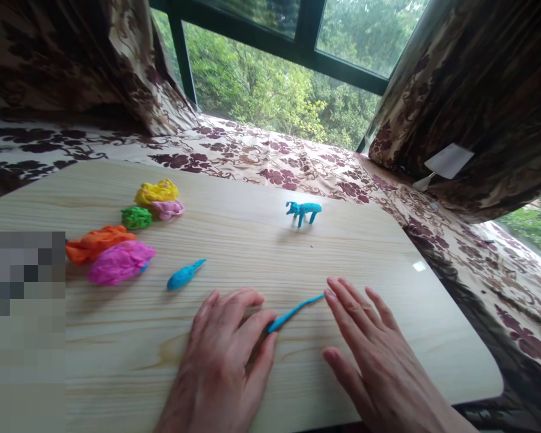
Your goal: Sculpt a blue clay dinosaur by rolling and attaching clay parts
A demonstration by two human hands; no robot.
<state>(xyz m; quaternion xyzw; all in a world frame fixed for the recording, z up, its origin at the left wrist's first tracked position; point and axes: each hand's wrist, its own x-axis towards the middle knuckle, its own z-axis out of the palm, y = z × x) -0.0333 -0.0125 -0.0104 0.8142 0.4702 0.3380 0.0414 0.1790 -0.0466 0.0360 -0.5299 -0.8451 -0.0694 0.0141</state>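
Observation:
A thin strip of blue modelling clay [295, 313] runs along the table between my two hands. My left hand [228, 349] pinches its thicker end between thumb and index finger, the other fingers bent toward the tabletop. My right hand [365, 334] is open, fingers stretched out, with its index fingertip at or beside the strip's thin end. Beyond my left hand lies a blue clay lump with a pointed tip [183, 276]. A small blue clay animal [303, 210] with a curled piece at its head stands farther back on its legs.
At the left of the pale wooden table [234, 216] sit clay lumps: yellow [157, 192], light pink [168, 208], green [136, 218], orange [100, 243] and bright pink [121, 263]. Floral cloth [279, 156] lies past the table's far edge, with a white lamp-like object [449, 161] at right.

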